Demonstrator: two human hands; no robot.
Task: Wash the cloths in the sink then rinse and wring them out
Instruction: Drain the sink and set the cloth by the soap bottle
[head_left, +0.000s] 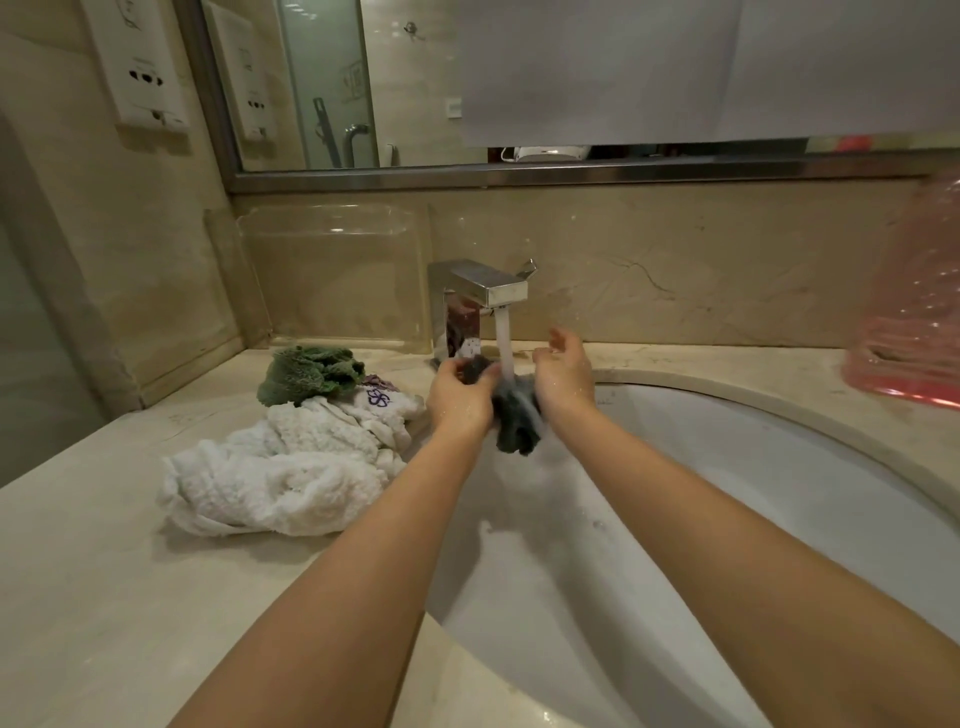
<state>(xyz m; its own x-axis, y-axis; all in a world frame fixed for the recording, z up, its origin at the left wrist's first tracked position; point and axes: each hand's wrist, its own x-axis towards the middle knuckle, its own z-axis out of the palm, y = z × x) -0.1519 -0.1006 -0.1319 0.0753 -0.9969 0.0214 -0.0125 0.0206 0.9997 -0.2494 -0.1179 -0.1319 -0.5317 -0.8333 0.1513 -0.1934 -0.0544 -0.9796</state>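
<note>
Wide white sink (779, 519) under the running tap (488, 291), stream falling straight onto the dark cloth (517, 421). Held over the bowl so runoff drains there. White towel (280, 473) and green cloth (311, 374) heaped on the counter (104, 597), probably waiting. Left hand (460, 395) and right hand (563, 376) both clenched on the dark cloth, kneading.

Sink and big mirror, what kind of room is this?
Most likely a bathroom: a white sink set in a stone counter, a running tap, and a wall mirror above it. Both hands hold a dark cloth under the water.
</note>
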